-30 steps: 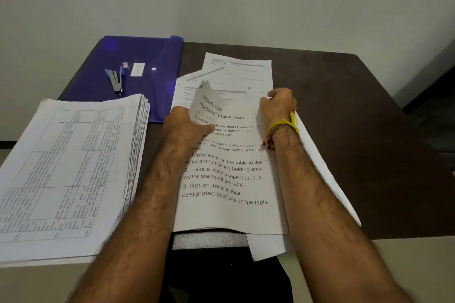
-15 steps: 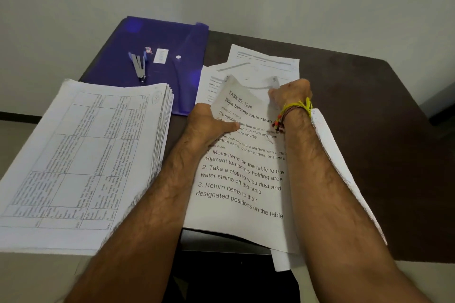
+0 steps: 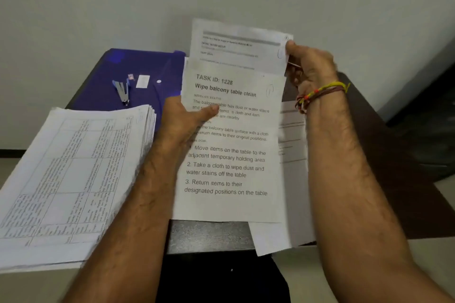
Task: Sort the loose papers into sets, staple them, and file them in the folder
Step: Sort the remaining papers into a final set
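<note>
A printed sheet headed "TASK ID: 1228" [image 3: 231, 162] is held up in front of me. My left hand [image 3: 187, 118] grips its left edge, thumb across the text. My right hand [image 3: 307, 66] pinches the top right corner of a second printed sheet [image 3: 236, 47], raised behind and above the first. More loose sheets [image 3: 293, 145] lie under my right forearm. A blue folder [image 3: 103, 81] lies at the table's far left, with a small stapler [image 3: 121, 93] resting on it. A thick stack of papers [image 3: 73, 172] sits at the left.
The dark brown table [image 3: 394, 155] has bare surface to the right of my right arm. A white wall rises behind it. The thick stack and some loose sheets overhang the table's near edge [image 3: 209, 236].
Both hands have lifted sheets off the table. My right hand rose with the rear sheet, which now stands above the "TASK ID: 1228" sheet. The view has moved closer.
</note>
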